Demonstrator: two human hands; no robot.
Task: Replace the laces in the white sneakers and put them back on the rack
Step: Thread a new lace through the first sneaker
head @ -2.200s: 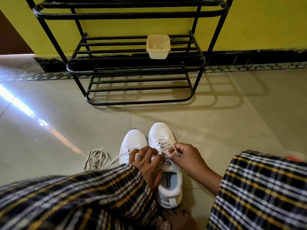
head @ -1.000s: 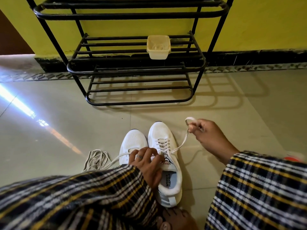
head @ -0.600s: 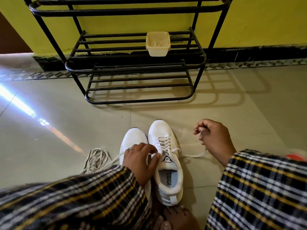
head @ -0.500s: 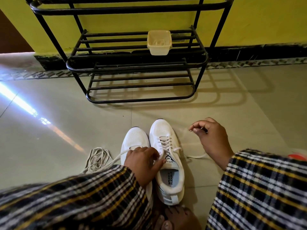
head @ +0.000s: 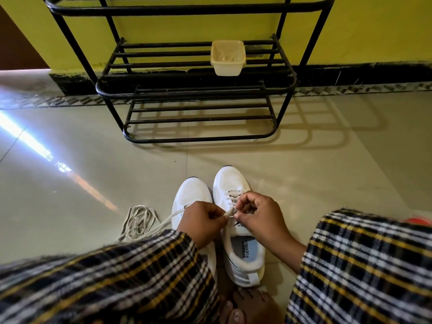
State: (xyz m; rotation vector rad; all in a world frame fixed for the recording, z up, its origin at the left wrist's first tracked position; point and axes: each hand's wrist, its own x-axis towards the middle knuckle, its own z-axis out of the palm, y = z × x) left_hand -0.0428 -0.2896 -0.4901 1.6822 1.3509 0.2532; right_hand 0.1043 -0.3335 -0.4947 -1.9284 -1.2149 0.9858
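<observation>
Sneakers mid-lacing, lower centre of frame.
Both hands, left and right, pinch lace ends over the right shoe; next, likely thread or tie.

Bright daylight glare streaks the floor at left; wide-angle edges bow.
</observation>
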